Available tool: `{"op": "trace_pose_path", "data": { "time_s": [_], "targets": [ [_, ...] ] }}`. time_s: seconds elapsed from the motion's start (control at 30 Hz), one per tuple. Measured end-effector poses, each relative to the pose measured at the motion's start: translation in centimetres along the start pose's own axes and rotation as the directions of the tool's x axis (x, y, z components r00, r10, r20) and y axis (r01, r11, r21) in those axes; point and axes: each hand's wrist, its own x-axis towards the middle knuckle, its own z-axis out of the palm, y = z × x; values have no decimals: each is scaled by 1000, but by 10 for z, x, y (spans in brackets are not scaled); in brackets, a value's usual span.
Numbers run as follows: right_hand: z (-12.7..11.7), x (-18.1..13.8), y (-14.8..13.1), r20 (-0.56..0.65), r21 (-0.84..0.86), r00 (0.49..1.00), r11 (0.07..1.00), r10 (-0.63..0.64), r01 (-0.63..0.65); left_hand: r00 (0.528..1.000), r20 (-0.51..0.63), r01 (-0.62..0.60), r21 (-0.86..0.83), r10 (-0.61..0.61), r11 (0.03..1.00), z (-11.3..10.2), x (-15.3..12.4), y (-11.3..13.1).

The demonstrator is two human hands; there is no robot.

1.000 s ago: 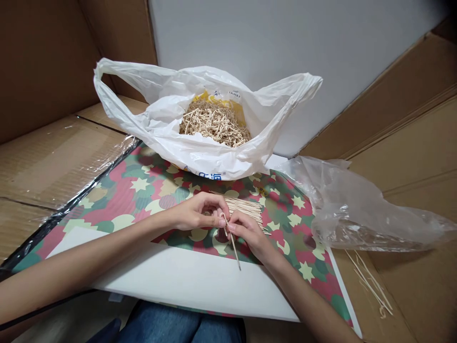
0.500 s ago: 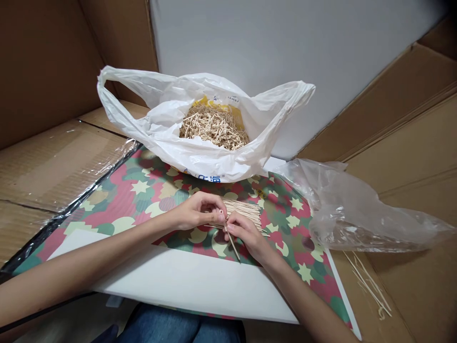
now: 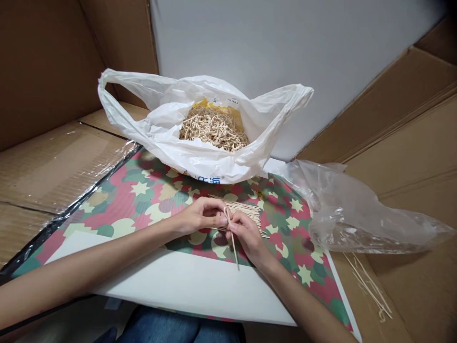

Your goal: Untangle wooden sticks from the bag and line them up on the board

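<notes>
A thin pale stick (image 3: 234, 250), bent into a loop at its top, is pinched between my two hands, its tail hanging down towards me. My left hand (image 3: 204, 214) grips the loop from the left with thumb and forefinger. From the right, the fingers of my right hand (image 3: 249, 237) close on the stick just below the loop. Behind and beneath the hands lies a row of straight pale sticks (image 3: 252, 212), partly covered by them. The fingertips hide where the stick crosses itself.
A white plastic bag (image 3: 221, 162) stands open behind the hands, full of short knotted pale pieces (image 3: 212, 127). Clear plastic (image 3: 342, 209) lies at the right, near some loose strands (image 3: 369, 286) on cardboard. A patterned board (image 3: 121, 200) lies beneath the work.
The loop at the top of the stick now shows larger and more plainly. The tail points more directly downward. Both hands keep hold and have shifted only slightly.
</notes>
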Motion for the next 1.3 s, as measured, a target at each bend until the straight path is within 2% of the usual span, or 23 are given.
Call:
{"op": "trace_pose_path", "data": {
  "time_s": [0.13, 0.33, 1.0, 1.3],
  "targets": [
    [1, 0, 1, -27, -19, 1000, 1000, 1, -1, 997, -79, 2, -24, -4, 1000, 4, 0, -2],
    [3, -1, -3, -74, -141, 996, 989, -48, 37, 990, -141, -16, -41, 10, 999, 6, 0, -7],
    [5, -3, -8, -35, -192, 999, 981, -34, 27, 987, -159, -10, -112, -8, 994, 5, 0, -12],
    [5, -4, -8, -23, -205, 999, 978, -46, 40, 986, -166, -15, -61, 4, 998, 7, -1, -11]
  ]
}}
